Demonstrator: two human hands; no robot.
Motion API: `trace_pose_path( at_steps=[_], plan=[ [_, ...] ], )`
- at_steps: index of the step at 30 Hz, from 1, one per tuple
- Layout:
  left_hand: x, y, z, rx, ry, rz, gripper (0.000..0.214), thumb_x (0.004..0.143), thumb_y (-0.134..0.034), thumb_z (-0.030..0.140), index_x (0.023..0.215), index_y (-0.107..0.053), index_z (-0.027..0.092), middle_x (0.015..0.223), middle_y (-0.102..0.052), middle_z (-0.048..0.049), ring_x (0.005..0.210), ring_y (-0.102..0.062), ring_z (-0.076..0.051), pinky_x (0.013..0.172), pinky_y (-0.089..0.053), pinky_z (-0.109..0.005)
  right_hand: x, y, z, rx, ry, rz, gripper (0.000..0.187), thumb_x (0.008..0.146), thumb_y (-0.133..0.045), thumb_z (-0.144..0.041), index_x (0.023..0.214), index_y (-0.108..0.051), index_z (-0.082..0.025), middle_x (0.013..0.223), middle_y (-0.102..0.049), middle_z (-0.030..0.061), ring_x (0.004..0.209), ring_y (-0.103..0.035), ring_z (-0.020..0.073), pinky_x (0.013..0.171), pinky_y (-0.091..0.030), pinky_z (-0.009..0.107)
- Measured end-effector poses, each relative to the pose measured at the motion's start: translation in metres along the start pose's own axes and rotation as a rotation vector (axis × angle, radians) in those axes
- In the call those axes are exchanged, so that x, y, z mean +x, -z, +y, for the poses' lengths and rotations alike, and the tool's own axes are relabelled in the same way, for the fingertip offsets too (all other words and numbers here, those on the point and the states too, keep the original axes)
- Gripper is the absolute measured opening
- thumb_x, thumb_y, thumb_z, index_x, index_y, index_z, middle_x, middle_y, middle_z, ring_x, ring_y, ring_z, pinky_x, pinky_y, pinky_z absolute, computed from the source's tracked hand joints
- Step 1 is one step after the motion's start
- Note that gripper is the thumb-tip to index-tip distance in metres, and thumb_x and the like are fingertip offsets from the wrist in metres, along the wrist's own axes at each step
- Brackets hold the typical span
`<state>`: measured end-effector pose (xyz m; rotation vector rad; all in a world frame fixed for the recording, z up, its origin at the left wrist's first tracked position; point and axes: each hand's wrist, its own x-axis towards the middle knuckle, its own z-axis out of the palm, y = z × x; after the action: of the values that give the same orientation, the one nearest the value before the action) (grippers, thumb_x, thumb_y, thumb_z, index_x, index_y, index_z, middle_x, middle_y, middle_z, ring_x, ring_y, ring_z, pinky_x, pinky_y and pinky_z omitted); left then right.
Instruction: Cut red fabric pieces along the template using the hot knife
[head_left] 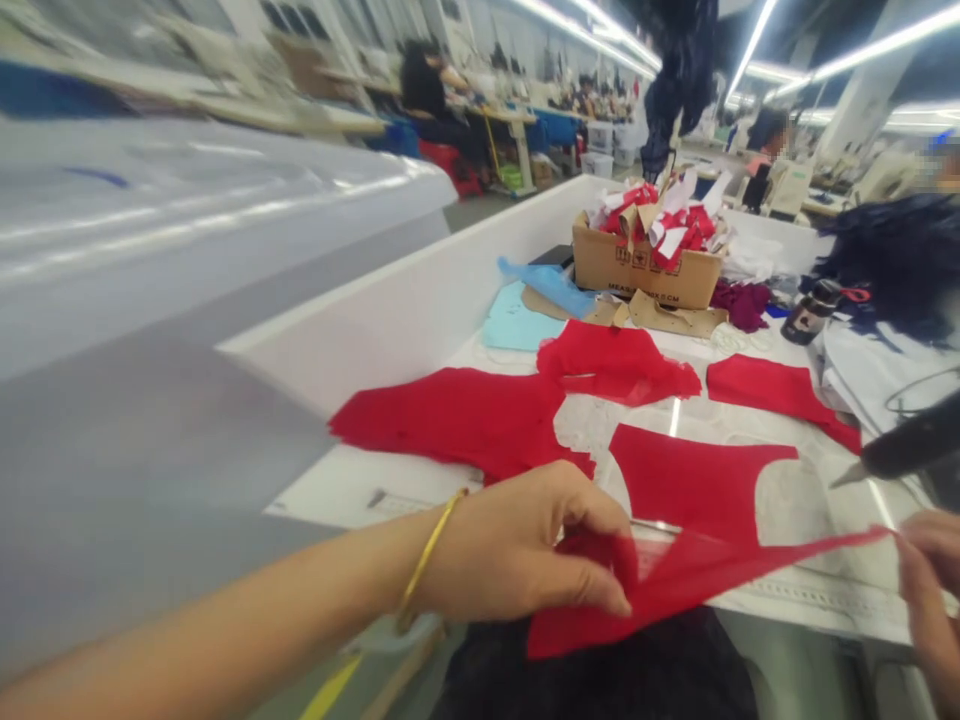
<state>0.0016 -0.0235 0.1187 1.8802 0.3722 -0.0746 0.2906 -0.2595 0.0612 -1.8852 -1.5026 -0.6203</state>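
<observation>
Stretching a red cloth [697,578] on the near side of the cardboard box [643,275], at the counter's [847,618] front edge, probably calls for a light, even pull, since fabric this thin and sheer could be warping under a hard tug. The left hand [529,548] is curling its fingers and thumb around the cloth's bunched end; how firmly it is pressing is hard to tell. The right hand [930,565], partly out of view, is pinching the far corner. Another red piece [694,480] is lying flat between the box and the held cloth.
</observation>
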Motion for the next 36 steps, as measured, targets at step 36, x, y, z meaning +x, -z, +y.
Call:
trace_pose_path(
  at_steps=[36],
  plan=[
    [0.127,-0.045,-0.077,0.933,-0.308,0.417,0.041,0.096,-0.062,0.039,0.133,-0.061,0.022,0.137,-0.063,-0.0123,0.128,-0.056,-0.030,0.109,-0.047,-0.046,0.079,-0.076,0.040,0.579,-0.309,0.139,0.051,0.089,-0.058,-0.066,0.117,-0.055,-0.023,0.105,-0.067,0.0084,0.091,-0.068,0.0231,0.078,-0.059,0.039]
  ],
)
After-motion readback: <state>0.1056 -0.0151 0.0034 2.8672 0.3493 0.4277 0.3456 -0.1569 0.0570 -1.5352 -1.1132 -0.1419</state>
